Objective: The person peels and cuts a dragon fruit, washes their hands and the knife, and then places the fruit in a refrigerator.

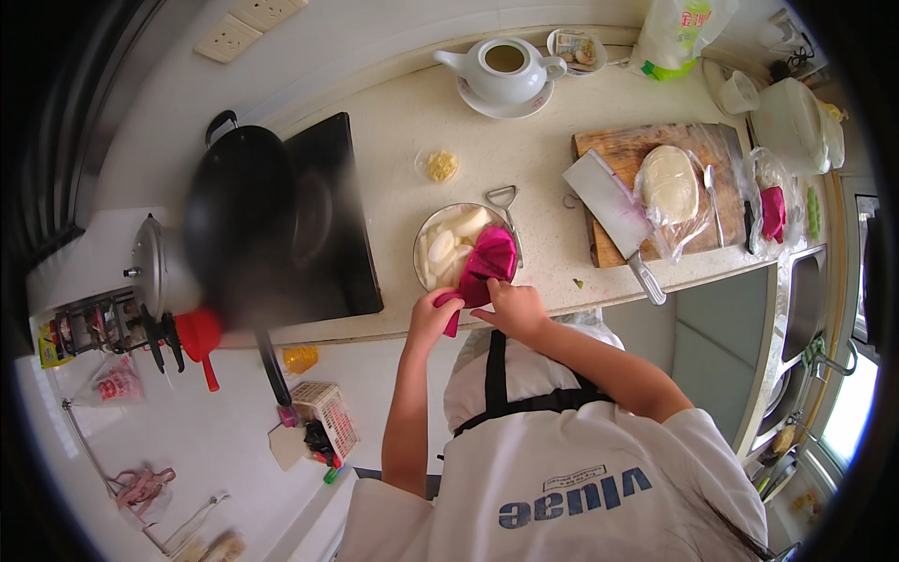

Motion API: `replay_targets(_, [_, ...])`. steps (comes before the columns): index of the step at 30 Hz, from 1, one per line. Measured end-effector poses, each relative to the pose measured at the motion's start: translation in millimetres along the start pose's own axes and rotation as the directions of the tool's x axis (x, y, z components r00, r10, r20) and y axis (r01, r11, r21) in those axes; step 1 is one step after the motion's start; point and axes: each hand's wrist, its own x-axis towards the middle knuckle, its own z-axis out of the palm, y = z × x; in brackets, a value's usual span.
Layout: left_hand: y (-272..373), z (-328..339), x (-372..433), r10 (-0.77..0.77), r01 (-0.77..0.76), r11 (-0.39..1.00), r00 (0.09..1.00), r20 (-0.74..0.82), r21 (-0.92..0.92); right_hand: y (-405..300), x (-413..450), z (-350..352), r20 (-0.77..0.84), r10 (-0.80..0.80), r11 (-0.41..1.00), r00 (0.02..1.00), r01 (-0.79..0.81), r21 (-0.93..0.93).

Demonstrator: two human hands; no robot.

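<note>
Both hands are at the counter's front edge, over the near rim of a round bowl (417, 270) of pale peeled pieces (442, 251). A piece of purple-red dragon fruit or similar skin (491, 253), glossy and folded, lies over the bowl's right side. My left hand (434, 316) pinches a narrow strip of the same magenta material (451, 324). My right hand (516, 305) has its fingers closed on the lower part of the magenta piece. A metal Y-shaped peeler (507, 211) lies right of the bowl.
A black wok (242, 211) stands on the black cooktop (344, 246) at left. Behind are a small dish of minced yellow food (441, 166) and a white teapot (502, 70). At right, a cleaver (611, 204), wrapped dough (671, 184) and a spoon (713, 197) lie on a wooden board (604, 144); the cleaver's handle overhangs the edge.
</note>
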Motion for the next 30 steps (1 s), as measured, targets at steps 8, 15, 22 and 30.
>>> replay_targets(8, [2,-14,4,-0.129,0.216,0.948,0.932,0.338,-0.234,-2,13,0,0.049,-0.016,0.999,0.999,0.018,-0.045])
replay_targets(15, [2,-23,6,-0.134,0.265,0.918,0.907,0.399,-0.294,-3,20,-2,0.042,-0.046,0.997,0.998,0.048,-0.062])
replay_targets(22, [1,-20,8,-0.13,0.286,0.904,0.892,0.433,-0.318,6,22,-2,0.022,-0.124,0.987,0.992,0.126,-0.097])
replay_targets(30, [1,-16,4,0.003,0.096,0.941,0.957,0.292,-0.325,2,12,-13,0.011,-0.099,0.99,0.995,0.1,-0.101])
